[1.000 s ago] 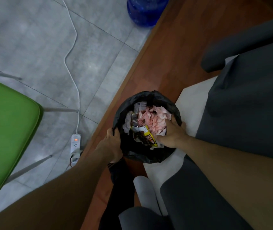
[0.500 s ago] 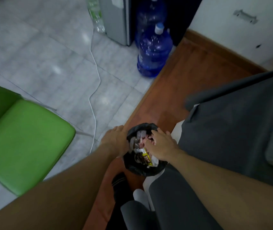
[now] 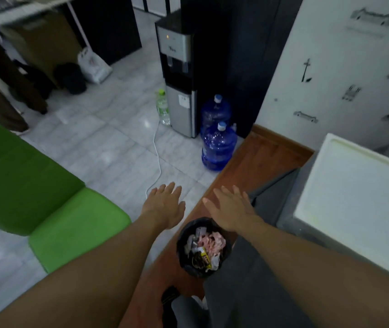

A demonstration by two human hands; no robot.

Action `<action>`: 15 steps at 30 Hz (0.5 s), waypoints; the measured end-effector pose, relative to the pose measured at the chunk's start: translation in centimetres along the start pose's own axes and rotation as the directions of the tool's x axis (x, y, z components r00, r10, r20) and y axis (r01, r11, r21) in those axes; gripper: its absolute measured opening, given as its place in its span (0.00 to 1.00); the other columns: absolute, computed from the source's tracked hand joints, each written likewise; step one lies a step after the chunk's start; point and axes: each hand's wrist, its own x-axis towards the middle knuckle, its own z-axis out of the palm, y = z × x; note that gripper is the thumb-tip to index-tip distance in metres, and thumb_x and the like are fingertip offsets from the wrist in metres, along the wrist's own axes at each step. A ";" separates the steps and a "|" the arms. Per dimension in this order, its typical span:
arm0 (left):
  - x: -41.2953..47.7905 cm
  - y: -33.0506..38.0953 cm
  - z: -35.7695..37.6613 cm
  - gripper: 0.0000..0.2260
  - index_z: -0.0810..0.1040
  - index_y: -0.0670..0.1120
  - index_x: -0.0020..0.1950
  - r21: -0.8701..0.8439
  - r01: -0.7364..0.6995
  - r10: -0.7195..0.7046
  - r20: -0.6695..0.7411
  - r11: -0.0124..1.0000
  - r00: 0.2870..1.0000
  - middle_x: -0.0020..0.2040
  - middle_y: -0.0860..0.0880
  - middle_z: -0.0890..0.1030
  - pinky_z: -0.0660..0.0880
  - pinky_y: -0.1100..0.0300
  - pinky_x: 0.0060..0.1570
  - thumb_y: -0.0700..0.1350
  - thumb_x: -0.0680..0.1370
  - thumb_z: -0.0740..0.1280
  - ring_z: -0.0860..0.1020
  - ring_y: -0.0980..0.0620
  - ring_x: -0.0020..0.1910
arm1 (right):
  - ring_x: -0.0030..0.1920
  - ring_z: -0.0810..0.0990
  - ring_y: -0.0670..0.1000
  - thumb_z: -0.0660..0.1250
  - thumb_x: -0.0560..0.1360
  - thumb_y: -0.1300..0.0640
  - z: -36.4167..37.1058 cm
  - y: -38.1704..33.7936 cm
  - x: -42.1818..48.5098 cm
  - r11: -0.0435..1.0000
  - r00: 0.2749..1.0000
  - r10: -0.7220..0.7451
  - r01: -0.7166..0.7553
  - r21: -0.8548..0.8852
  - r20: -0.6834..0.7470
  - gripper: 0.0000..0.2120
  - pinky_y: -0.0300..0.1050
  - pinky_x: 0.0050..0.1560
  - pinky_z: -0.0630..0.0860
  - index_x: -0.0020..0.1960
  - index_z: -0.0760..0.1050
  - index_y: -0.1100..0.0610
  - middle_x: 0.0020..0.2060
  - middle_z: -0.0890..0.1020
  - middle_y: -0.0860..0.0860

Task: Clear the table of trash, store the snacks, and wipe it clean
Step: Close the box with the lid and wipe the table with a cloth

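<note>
Left hand: the left hand (image 3: 165, 209) is flat, palm down, fingers straight and slightly spread. It holds nothing and hovers over the pale tiles, left of the bin.
Right hand: the right hand (image 3: 230, 209) is in the same pose, fully open and empty. It is above the far rim of the bin and, as far as can be seen, not touching it.
Bin location: the trash bin (image 3: 197, 272), lined with a black bag, stands on the wooden floor strip (image 3: 259, 157), just beside grey upholstery (image 3: 248, 292) and below both wrists.
Bin contents: pink crumpled paper (image 3: 212, 241), a yellow wrapper (image 3: 204, 254) and pale scraps, heaped near the rim.
Bin orientation: it is upright with its mouth facing up toward the camera. Its long axis is judged vertical, with a slight lean that may come from the lens.
Done: trash sits in the bin, so the clearing step looks largely finished.
Left: storing the snacks and wiping. No snacks or cloth are in view.
Table: a white top (image 3: 354, 202) lies at right. Whether it is the table cannot be told.
Surroundings: a green chair (image 3: 70, 228) at left; a water dispenser (image 3: 177, 74) and blue jugs (image 3: 218, 147) beyond; a white cable (image 3: 158, 162) runs across the tiles.
</note>
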 end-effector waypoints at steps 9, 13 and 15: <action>-5.1 3.7 -9.1 0.27 0.54 0.46 0.80 0.016 -0.003 0.006 -0.154 1.000 0.988 0.80 0.44 0.55 0.53 0.46 0.76 0.56 0.83 0.49 0.55 0.43 0.78 | 0.80 0.49 0.58 0.43 0.79 0.30 -7.5 -0.3 -7.3 0.999 0.984 -0.044 0.043 -0.010 -0.174 0.36 0.61 0.77 0.45 0.80 0.56 0.49 0.80 0.57 0.51; -6.5 6.3 -11.5 0.27 0.52 0.47 0.80 0.038 -0.060 0.067 -0.207 0.997 0.976 0.81 0.45 0.51 0.51 0.46 0.77 0.56 0.83 0.49 0.52 0.44 0.79 | 0.80 0.50 0.58 0.44 0.79 0.30 -9.5 0.8 -10.6 1.000 0.965 -0.003 -0.002 -0.021 -0.264 0.35 0.60 0.77 0.45 0.80 0.56 0.49 0.80 0.58 0.51; -7.1 7.9 -12.4 0.27 0.51 0.47 0.80 0.052 -0.105 0.114 -0.228 0.993 0.967 0.81 0.45 0.51 0.51 0.46 0.77 0.56 0.83 0.49 0.52 0.44 0.79 | 0.80 0.50 0.58 0.43 0.79 0.30 -10.3 1.6 -12.4 0.999 0.957 0.033 -0.043 -0.027 -0.290 0.36 0.60 0.77 0.45 0.81 0.54 0.48 0.80 0.56 0.51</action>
